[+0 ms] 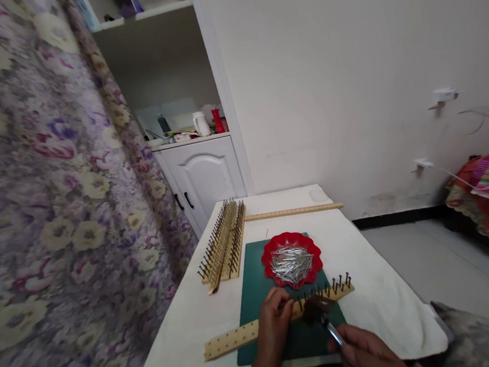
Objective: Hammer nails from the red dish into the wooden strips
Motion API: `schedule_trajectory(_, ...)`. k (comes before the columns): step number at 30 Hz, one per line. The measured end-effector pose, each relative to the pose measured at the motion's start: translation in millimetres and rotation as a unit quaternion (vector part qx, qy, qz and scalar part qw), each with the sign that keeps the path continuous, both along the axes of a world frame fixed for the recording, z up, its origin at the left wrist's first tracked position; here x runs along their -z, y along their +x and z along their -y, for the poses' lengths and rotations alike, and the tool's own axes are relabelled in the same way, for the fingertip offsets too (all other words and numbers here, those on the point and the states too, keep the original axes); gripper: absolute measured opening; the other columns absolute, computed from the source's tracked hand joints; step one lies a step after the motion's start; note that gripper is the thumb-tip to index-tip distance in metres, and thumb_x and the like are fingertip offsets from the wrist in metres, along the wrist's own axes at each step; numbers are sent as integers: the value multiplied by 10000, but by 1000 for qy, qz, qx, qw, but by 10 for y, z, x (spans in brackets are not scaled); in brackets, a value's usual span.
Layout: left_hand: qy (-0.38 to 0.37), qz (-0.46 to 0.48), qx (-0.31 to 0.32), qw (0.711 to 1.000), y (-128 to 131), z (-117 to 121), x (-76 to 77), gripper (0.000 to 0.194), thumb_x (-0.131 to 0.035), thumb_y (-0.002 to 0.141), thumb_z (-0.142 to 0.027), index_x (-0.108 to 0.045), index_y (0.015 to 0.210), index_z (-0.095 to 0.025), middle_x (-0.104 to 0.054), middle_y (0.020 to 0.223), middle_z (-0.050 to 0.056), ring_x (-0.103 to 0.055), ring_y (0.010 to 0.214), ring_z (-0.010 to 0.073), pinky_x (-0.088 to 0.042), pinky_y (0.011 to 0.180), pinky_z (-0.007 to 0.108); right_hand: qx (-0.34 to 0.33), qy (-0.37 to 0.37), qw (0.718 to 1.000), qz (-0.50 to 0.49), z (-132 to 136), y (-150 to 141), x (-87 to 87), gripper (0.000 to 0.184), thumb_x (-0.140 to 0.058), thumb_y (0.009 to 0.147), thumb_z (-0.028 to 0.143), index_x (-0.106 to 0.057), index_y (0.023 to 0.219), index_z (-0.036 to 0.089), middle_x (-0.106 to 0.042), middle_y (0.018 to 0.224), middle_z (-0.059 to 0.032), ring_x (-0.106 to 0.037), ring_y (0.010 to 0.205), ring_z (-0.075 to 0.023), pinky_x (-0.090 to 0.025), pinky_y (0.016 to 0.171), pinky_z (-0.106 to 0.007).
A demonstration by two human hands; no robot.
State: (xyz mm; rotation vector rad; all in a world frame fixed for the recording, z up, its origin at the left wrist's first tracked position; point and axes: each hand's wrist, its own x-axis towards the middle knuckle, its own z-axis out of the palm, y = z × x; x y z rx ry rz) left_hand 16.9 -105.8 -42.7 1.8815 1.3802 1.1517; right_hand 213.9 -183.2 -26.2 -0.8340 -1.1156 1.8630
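A wooden strip (233,339) with rows of small holes lies slantwise across a green cutting mat (252,263). Dark nails (341,282) stand upright along its right part. My left hand (274,314) is closed over the strip, its thumb and forefinger pinching a nail that the fingers mostly hide. My right hand (364,351) is wrapped round the metal handle of a hammer (334,333). The hammer's dark, blurred head is over the strip, just right of my left fingertips. Behind the strip, a red scalloped dish (268,257) holds a heap of silvery nails (292,263).
Wooden strips full of upright nails (222,240) lie at the table's left. Another bare strip (293,211) crosses the far end of the white-covered table (380,297). A flowered curtain (65,212) hangs at left, beside a white cupboard (209,172). A wall stands behind.
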Motion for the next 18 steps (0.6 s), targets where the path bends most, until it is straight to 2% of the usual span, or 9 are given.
schedule_trajectory(3,-5,10,1,1000,-6,-8,29,111,-520,786,-173,-545,679,-170,-558,761,19,-531,719,153,-391,641,225,20,15,1000,7,-139,-148,-196,357,-541,798,512,-488,869,166,-513,383,89,-297,252,-38,-149,278,-143)
schedule_trajectory(6,-11,14,-2,1000,-9,-19,41,112,-523,772,-156,-547,663,-168,-554,745,16,-531,712,152,-389,643,228,26,38,999,12,-256,-286,-265,331,-532,812,482,-473,881,164,-564,410,77,-308,217,-33,-167,238,-129)
schedule_trajectory(10,-14,17,-7,1000,-7,-15,29,126,-526,773,-162,-560,651,-167,-553,722,10,-523,691,147,-377,620,225,29,46,998,9,-327,-381,-245,275,-514,839,444,-485,868,172,-584,430,71,-346,214,-35,-178,234,-119)
schedule_trajectory(14,-16,24,-7,1000,1,3,10,138,-505,750,-114,-555,632,-166,-557,712,6,-520,686,142,-373,618,220,16,41,999,14,-345,-403,-210,313,-524,818,472,-508,838,160,-560,399,78,-328,203,-32,-156,231,-126)
schedule_trajectory(18,-14,27,-5,1000,1,12,6,139,-520,757,-141,-560,626,-167,-565,721,12,-524,695,148,-380,627,226,11,42,999,10,-358,-399,-178,318,-520,823,470,-500,889,160,-592,427,67,-348,207,-39,-165,239,-134)
